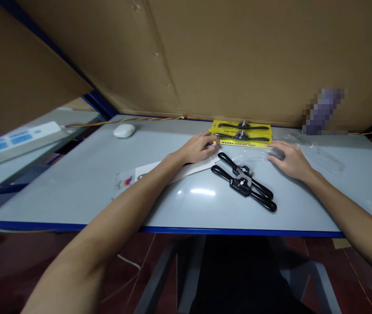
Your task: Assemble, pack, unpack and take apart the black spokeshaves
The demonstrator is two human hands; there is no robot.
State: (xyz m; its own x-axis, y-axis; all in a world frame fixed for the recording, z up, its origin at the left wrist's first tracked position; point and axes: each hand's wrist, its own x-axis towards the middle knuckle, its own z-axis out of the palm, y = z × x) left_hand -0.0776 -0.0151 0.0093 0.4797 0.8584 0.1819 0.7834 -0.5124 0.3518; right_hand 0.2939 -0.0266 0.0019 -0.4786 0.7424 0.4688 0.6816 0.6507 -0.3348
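Observation:
Two black spokeshaves [245,185] lie side by side on the table between my hands, one partly over the other. Behind them, two more spokeshaves sit on yellow packaging cards [238,143] printed "woodworking tool". At the left edge of these cards, my left hand [199,148] has its fingers curled over the end of a white printed sheet [186,171]; what lies in its fingertips is hidden. My right hand [286,158] is closed around a small dark grey object [276,153], its kind unclear. Clear plastic packaging [253,155] lies beside that hand.
A white computer mouse [124,130] stands at the back left. Further left is a power strip [18,137] with a red and yellow cable. More clear plastic [328,159] lies on the right. Cardboard walls [238,56] enclose the table, and a pixelated purple item [323,111] stands back right.

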